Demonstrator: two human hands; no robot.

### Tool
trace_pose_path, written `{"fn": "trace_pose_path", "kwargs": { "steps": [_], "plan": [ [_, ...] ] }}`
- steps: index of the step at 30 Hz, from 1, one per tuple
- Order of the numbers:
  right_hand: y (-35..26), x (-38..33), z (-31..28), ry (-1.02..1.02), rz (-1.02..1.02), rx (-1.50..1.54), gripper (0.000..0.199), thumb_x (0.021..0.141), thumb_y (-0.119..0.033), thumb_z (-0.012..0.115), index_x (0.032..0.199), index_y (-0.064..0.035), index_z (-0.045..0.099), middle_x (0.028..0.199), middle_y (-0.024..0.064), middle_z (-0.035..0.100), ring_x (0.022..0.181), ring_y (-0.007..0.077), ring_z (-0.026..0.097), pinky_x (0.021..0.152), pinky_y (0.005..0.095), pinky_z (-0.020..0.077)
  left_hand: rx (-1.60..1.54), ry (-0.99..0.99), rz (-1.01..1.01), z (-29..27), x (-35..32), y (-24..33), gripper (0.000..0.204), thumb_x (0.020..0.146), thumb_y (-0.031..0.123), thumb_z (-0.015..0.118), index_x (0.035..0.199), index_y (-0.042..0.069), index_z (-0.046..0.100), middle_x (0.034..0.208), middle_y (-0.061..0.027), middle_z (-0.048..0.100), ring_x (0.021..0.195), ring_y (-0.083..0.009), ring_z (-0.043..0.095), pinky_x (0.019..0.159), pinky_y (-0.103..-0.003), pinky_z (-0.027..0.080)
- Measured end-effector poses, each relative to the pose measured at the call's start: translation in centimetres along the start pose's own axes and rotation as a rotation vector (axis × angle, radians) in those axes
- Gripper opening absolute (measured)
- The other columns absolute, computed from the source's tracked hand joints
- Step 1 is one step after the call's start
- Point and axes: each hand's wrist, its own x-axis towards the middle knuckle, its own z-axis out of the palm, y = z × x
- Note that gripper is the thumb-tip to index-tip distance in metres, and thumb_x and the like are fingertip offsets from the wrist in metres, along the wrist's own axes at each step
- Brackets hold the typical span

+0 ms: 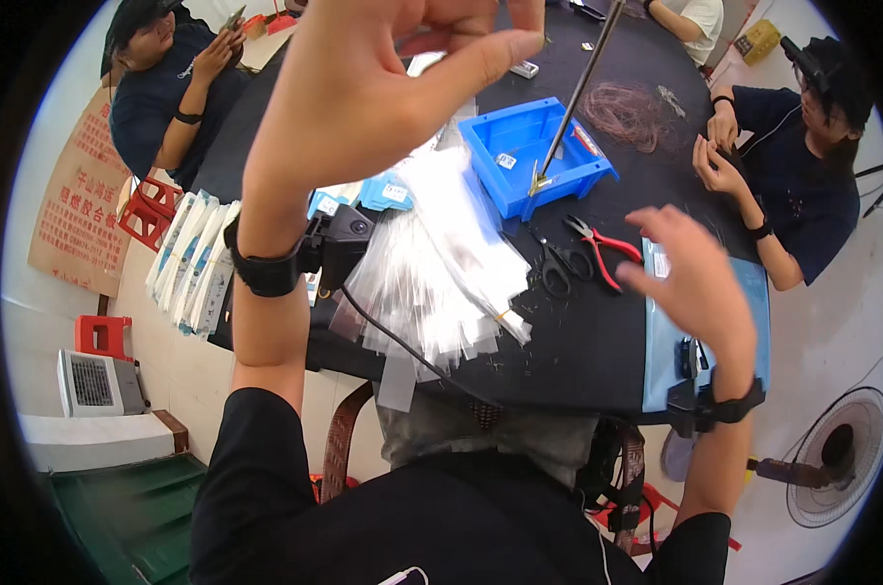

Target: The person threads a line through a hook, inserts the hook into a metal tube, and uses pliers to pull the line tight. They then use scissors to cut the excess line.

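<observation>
My left hand (pixel 403 88) is raised high over the table, with its thumb tip against a bent finger in a pinch. The upper edge cuts off its other fingers, and what it pinches, if anything, I cannot make out. My right hand (pixel 697 278) hovers with fingers apart, holding nothing, over a light blue flat bag (pixel 662 361). Just left of it lie red-handled pliers (pixel 617 258) and black scissors (pixel 558 265). A thin metal rod (pixel 583 88) slants up in front of a blue plastic tray (pixel 580 187).
Clear plastic sleeves (pixel 441 273) spread in a pile below my left hand. White packs (pixel 193 258) line the table's left edge. A pinkish thread tangle (pixel 625 115) lies beyond the tray. Co-workers sit at left, right and far side. A fan (pixel 838 458) stands lower right.
</observation>
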Motion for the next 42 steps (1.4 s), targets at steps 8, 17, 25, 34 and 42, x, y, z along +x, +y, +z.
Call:
{"fn": "trace_pose_path", "kwargs": {
  "steps": [8, 17, 25, 34, 42],
  "plan": [
    [1.7, -0.7, 5.8, -0.132, 0.073, -0.118, 0.07, 0.078, -0.024, 0.083, 0.138, 0.0028, 0.058, 0.127, 0.0194, 0.056, 0.117, 0.0396, 0.057, 0.098, 0.0495, 0.0511, -0.427, -0.183, -0.294, -2.2, 0.1, -0.3, 0.07, 0.095, -0.009, 0.067, 0.159, -0.004, 0.039, 0.115, -0.0148, 0.062, 0.093, -0.014, 0.062, 0.069, -0.021, 0.056],
    [-1.1, 1.0, 8.2, 0.019, 0.226, -0.284, 0.05, 0.083, -0.022, 0.078, 0.123, -0.0006, 0.058, 0.115, 0.021, 0.06, 0.111, 0.0406, 0.061, 0.088, 0.051, 0.0531, -0.767, -0.093, -0.358, -1.9, -0.1, -0.2, 0.071, 0.098, -0.013, 0.065, 0.162, -0.005, 0.035, 0.107, -0.0143, 0.061, 0.094, -0.0142, 0.064, 0.072, -0.021, 0.055],
    [-0.7, 0.5, 2.3, 0.035, 0.303, 0.008, 0.023, 0.09, -0.017, 0.068, 0.109, -0.0027, 0.066, 0.104, 0.0221, 0.06, 0.091, 0.0409, 0.066, 0.078, 0.0499, 0.0532, -0.885, -0.146, -0.497, -2.8, 0.6, 1.1, 0.071, 0.098, -0.011, 0.067, 0.161, -0.003, 0.035, 0.106, -0.0124, 0.061, 0.083, -0.0117, 0.065, 0.072, -0.019, 0.054],
    [-7.6, 3.5, -8.7, 0.363, -0.237, 0.854, 0.015, 0.095, -0.002, 0.068, 0.11, 0.0017, 0.067, 0.098, 0.008, 0.063, 0.085, 0.0114, 0.064, 0.077, 0.0242, 0.0486, -0.36, -0.055, -0.075, -2.6, 0.2, 0.1, 0.065, 0.093, -0.008, 0.071, 0.153, -0.002, 0.049, 0.104, -0.0093, 0.066, 0.078, -0.0074, 0.065, 0.064, -0.019, 0.05],
    [-10.6, 8.1, -7.8, 0.618, -0.47, 0.65, 0.017, 0.09, 0.003, 0.073, 0.107, 0.0032, 0.071, 0.095, 0.0039, 0.064, 0.089, 0.0085, 0.061, 0.08, 0.0216, 0.045, -0.396, -0.035, -0.18, -3.4, -0.2, 0.9, 0.071, 0.092, -0.006, 0.072, 0.156, -0.008, 0.04, 0.124, -0.0174, 0.064, 0.092, -0.0136, 0.069, 0.075, -0.023, 0.058]
  ]
}}
